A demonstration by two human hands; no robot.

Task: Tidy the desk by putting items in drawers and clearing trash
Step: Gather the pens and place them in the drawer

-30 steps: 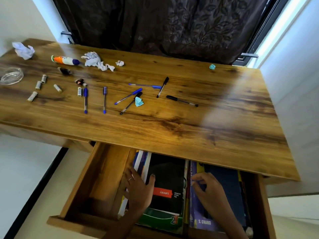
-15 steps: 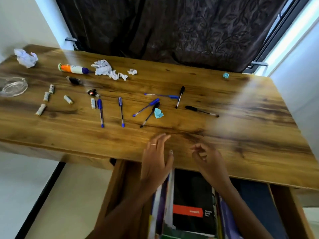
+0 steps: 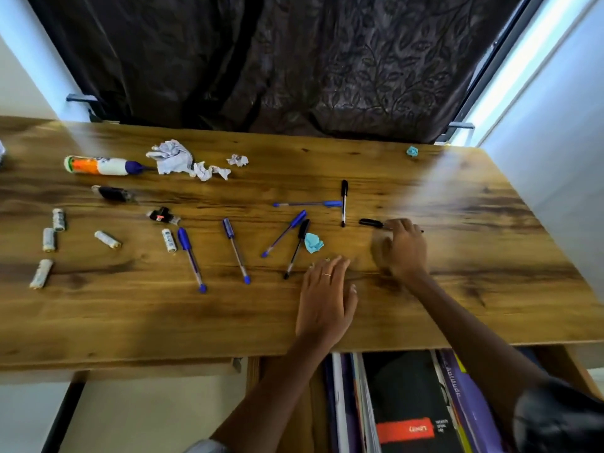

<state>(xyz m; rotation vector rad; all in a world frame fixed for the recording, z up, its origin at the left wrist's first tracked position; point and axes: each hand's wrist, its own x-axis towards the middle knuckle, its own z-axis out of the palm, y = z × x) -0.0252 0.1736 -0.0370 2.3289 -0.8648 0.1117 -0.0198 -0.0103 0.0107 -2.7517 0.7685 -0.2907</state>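
— What is the right hand point(image 3: 401, 248) doing?
— It has reached out over the desk point(image 3: 457, 289) from the drawer's edge, where it was half a second ago. Its fingers now lie over the black pen point(image 3: 371, 223) at the right of the group. The hand is blurred, so I cannot tell whether it has the pen pinched or only touches it.
— And the left hand point(image 3: 325, 300)?
— Also moved forward. It lies flat, fingers straight and loose, holding nothing, its fingertips just short of another black pen point(image 3: 296, 248) and the blue paper scrap point(image 3: 313, 242).
— The rest?
— Unmoved: blue pens point(image 3: 191, 258) in a loose row, batteries point(image 3: 49, 239) at the left, the glue bottle point(image 3: 101, 165) and crumpled white paper point(image 3: 176, 158) farther back. The open drawer point(image 3: 408, 403), with books, shows below the desk edge.
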